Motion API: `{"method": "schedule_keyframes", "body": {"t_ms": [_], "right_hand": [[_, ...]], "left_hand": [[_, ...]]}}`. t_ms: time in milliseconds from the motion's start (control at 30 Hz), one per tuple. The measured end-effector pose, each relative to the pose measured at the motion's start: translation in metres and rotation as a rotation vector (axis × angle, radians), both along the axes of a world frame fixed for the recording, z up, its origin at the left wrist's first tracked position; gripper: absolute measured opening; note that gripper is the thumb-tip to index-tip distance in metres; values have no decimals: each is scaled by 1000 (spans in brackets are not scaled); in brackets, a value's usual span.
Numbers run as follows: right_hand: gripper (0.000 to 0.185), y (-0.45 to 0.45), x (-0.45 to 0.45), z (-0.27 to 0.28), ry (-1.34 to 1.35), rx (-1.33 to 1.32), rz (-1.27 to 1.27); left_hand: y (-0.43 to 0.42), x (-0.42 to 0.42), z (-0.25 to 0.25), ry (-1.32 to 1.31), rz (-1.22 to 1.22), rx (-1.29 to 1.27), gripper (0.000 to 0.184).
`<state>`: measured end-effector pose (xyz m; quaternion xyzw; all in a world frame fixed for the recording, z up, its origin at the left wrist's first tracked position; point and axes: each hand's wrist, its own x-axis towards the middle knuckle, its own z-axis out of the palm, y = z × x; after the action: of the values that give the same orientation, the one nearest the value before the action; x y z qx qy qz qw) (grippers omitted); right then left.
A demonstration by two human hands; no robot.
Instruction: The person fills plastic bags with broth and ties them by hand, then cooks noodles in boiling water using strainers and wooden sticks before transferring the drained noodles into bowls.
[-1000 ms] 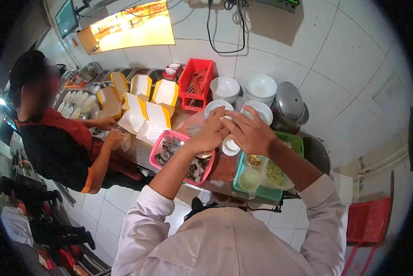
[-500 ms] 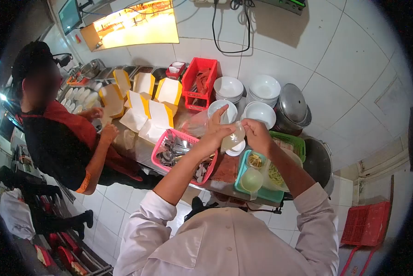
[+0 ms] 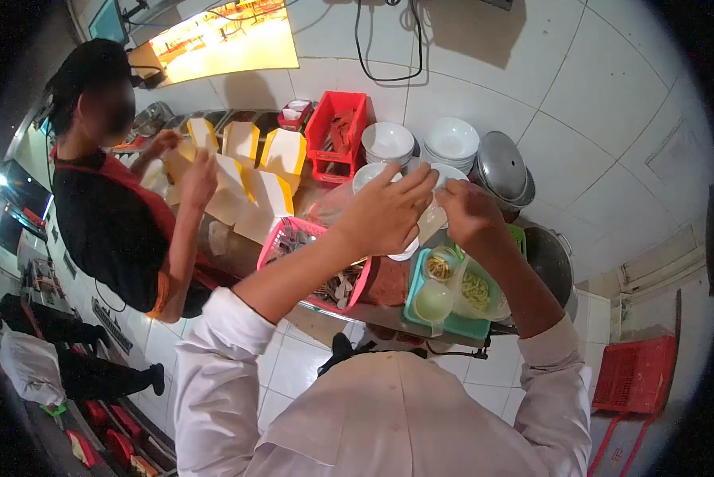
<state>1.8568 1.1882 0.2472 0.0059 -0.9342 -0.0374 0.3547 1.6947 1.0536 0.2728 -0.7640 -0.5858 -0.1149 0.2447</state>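
In front of me, above the counter, my left hand and my right hand meet around a small clear plastic bag with pale contents. The right fingers pinch its upper part. My left hand curves against it from the other side, fingers bent over near the top; its exact grip is partly hidden. White bowls stand stacked just behind the hands. Below them is a teal tray with a cup of pale liquid, a small tub of yellowish pieces and a container of green slices.
A pink basket of cutlery sits under my left forearm. Open yellow-and-white boxes and a red bin stand further left. A co-worker stands there, hands raised. Metal pots are at right.
My hands have turned and lifted slightly, the left now more over the bag's top. The bag stays between them. The co-worker's hands have risen and my view has shifted slightly.
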Motion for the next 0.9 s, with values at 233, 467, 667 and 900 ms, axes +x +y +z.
{"method": "schedule_keyframes", "body": {"t_ms": [233, 467, 667, 900], "right_hand": [[21, -20, 1, -12, 43, -210, -97], [3, -20, -6, -34, 147, -779, -86], [13, 23, -27, -79, -145, -1495, -140], [10, 51, -49, -126, -356, -1527, -232]], "left_hand": [[18, -24, -8, 164, -324, -76, 30], [25, -23, -37, 103, -304, -106, 22], [43, -24, -90, 106, -279, -66, 18], [54, -30, -131, 47, -214, -113, 17]]}}
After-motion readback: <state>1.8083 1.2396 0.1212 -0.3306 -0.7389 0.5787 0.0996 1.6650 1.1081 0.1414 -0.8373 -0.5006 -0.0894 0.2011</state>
